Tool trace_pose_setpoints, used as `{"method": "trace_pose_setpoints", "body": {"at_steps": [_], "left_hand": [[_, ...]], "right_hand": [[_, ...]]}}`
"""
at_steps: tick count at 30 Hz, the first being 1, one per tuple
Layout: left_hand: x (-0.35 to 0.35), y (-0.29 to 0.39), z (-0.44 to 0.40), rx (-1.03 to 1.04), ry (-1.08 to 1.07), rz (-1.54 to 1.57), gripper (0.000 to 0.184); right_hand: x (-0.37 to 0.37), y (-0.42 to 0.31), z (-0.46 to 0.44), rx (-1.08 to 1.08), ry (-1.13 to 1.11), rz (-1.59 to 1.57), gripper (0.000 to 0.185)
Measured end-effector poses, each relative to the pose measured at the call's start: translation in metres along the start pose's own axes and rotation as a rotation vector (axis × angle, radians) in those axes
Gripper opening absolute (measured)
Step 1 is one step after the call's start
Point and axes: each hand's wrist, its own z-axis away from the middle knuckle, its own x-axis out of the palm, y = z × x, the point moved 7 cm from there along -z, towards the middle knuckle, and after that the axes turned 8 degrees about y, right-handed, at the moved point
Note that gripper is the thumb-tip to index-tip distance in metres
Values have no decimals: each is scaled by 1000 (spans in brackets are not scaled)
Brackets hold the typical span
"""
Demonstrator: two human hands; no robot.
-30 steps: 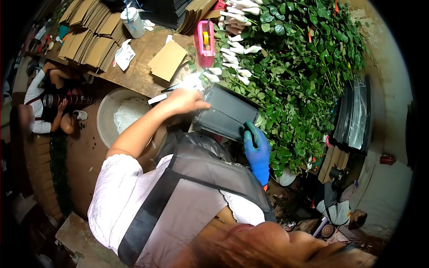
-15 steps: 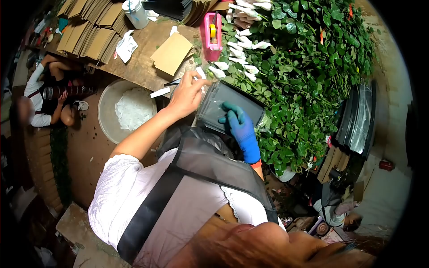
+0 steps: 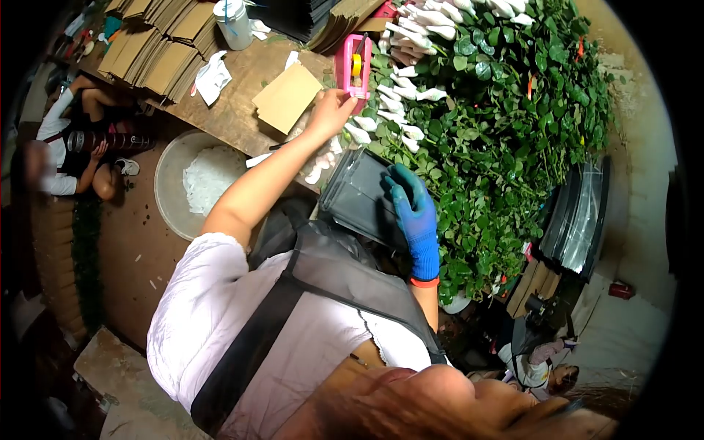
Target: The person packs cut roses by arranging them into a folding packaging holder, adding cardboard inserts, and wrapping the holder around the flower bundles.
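My bare left hand (image 3: 331,116) reaches across the table with thumb and fingers closed at the near end of a pink tape dispenser (image 3: 345,70). A yellow roll of tape (image 3: 356,64) sits in it; whatever lies between my fingertips is too small to make out. My right hand (image 3: 412,202), in a blue-green glove, rests over the right side of a dark rectangular plastic tray (image 3: 356,194), fingers stretched and slightly apart. Beside the tray lie green leafy rose stems (image 3: 499,132) with buds in white sleeves (image 3: 392,103).
Brown cardboard pieces (image 3: 287,99) lie on the wooden table, with stacked cardboard (image 3: 158,51) and a white cup (image 3: 233,26) behind. A tub of white scraps (image 3: 165,180) stands on the floor. Another person (image 3: 66,158) sits at left; dark plastic sheets (image 3: 581,220) are at right.
My left hand has moved forward and right, from beside the tray's far corner to the tape dispenser. My gloved right hand has shifted to the tray's right side.
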Motion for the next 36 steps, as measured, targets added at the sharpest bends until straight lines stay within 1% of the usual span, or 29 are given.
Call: {"method": "trace_pose_setpoints", "body": {"at_steps": [1, 3, 7, 8, 10, 11, 12, 13, 14, 15, 16, 18, 19, 20, 21, 22, 23, 24, 26, 27, 28, 30, 31, 32, 34, 35, 36], "left_hand": [[20, -19, -15, 8, 18, 1, 48], [37, -28, -33, -1, 10, 45, 43], [40, -21, -42, -110, -48, 33, 36], [40, -21, -41, -174, -65, 118, 35], [41, -23, -36, -298, -98, 290, 33], [38, -19, -24, -302, -81, 314, 32], [34, -1, -8, -351, -209, 466, 30], [38, -8, 8, -365, -200, 378, 28], [35, 3, 29, -371, -213, 384, 28], [31, 13, 50, -379, -226, 392, 27], [37, 8, 65, -393, -309, 445, 27], [18, 22, 79, -546, -356, 517, 27], [17, 15, 78, -608, -335, 594, 29], [18, 3, 72, -640, -338, 564, 31], [20, -11, 61, -637, -406, 479, 33], [23, -21, 51, -632, -472, 392, 35], [16, -4, 41, -597, -463, 477, 42], [18, 0, 32, -653, -530, 566, 50], [27, 6, 18, -757, -551, 630, 55], [39, -4, 9, -737, -560, 599, 57], [42, -4, 1, -675, -532, 517, 46], [47, -8, -6, -484, -480, 365, 33], [51, -8, -8, -379, -384, 493, 27], [63, -34, -14, -359, -425, 259, 23], [65, -38, -13, -170, -508, -136, 22], [87, -67, -10, -196, -593, 10, 22], [86, -60, -6, -183, -614, 56, 23]], "right_hand": [[1, -1, -5, 14, 16, -56, 42], [2, -6, -16, 44, 49, -167, 40], [5, -19, -57, -88, 65, -32, 37], [4, -19, -68, -21, 88, 51, 37], [8, 3, -105, -117, 93, 147, 36], [16, 23, -119, 78, 27, -54, 38], [17, 50, -140, 109, -16, 18, 40], [31, 66, -147, 348, -114, -207, 41], [48, 77, -146, 588, -214, -431, 42], [49, 80, -151, 595, -171, -314, 42], [47, 95, -170, 465, -266, -32, 39], [46, 69, -164, 260, -222, 73, 33], [43, 50, -153, 230, -175, 46, 31], [38, 26, -137, 200, -130, 23, 30], [32, 4, -120, 170, -87, 2, 28], [26, -15, -104, 125, -95, 72, 25], [19, -25, -83, 186, -111, -5, 24], [15, -34, -66, 197, -234, -30, 24], [9, -30, -33, 410, -289, -102, 26], [7, -21, -22, 417, -285, -136, 28], [7, -4, -15, 422, -280, -168, 30], [9, 16, -8, 400, -261, -218, 31], [14, 21, -8, 386, -242, -260, 30], [18, 24, -9, 372, -218, -311, 30], [22, 19, -11, 365, -196, -333, 32], [24, 11, -7, 320, -179, -345, 32], [23, 1, 0, 275, -156, -353, 33]]}}
